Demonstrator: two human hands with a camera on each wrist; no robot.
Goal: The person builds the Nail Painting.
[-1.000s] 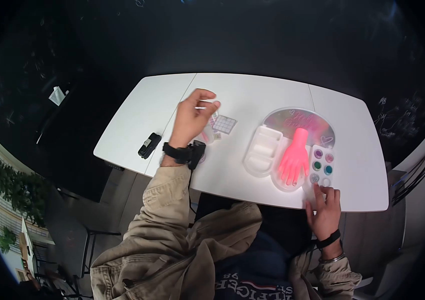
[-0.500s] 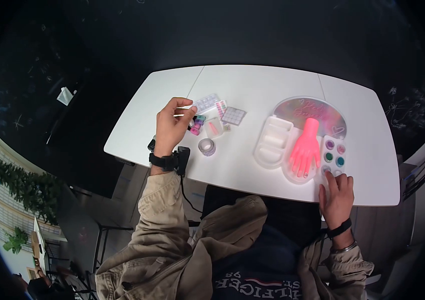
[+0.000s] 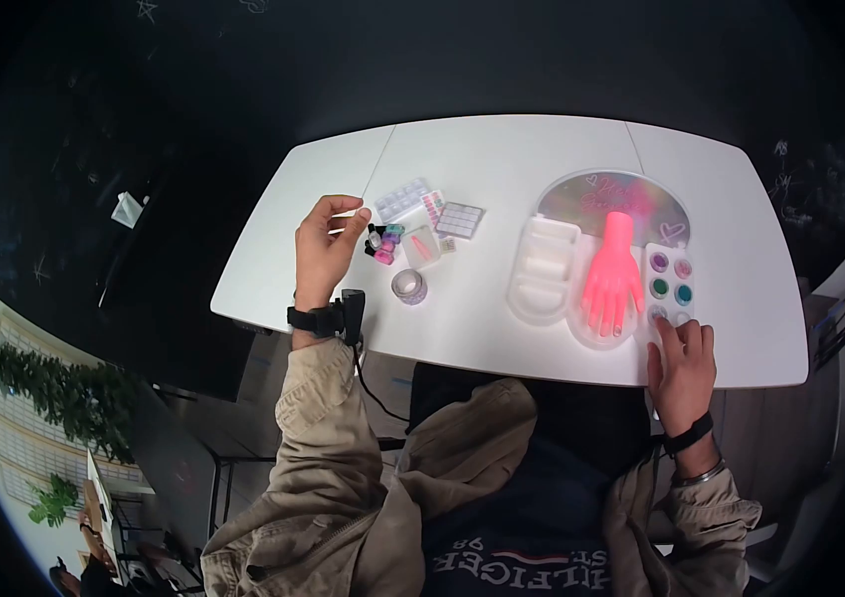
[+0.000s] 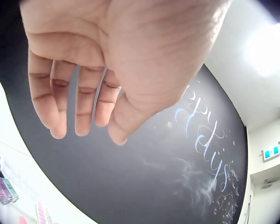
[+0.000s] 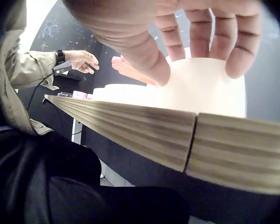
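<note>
Two hands work at one white table (image 3: pixel 482 318). The left hand (image 3: pixel 328 253) hangs over its left part, slack fingers slightly parted and the thumb close to the index finger. The right hand (image 3: pixel 683 372) reaches over the near edge, its wrist outside that edge; its fingers and thumb stand apart around the near end of the white palette (image 3: pixel 671 278), and whether they grip it or merely touch it I cannot tell.

Between the hands runs a broad stretch of tabletop, and more lies beyond both, up to the far edge. Right of the right hand the surface continues to the table's curved end. Leftward of that hand, close by, is one pink model hand (image 3: pixel 613 274), fingers toward the near edge; past it sits one white tray (image 3: pixel 516 291) with three wells. One half-round board (image 3: pixel 563 197) rises behind.

The palette shows six round pots, two partly covered by the right hand's fingers.

Just right of the left hand is a cluster of small bottles (image 3: pixel 383 242), too bunched to count. Farther right come one square dish (image 3: pixel 427 262), one dotted sheet (image 3: pixel 432 206) and two gridded boxes (image 3: pixel 461 218). Nearer the body is one roll (image 3: pixel 412 298).
</note>
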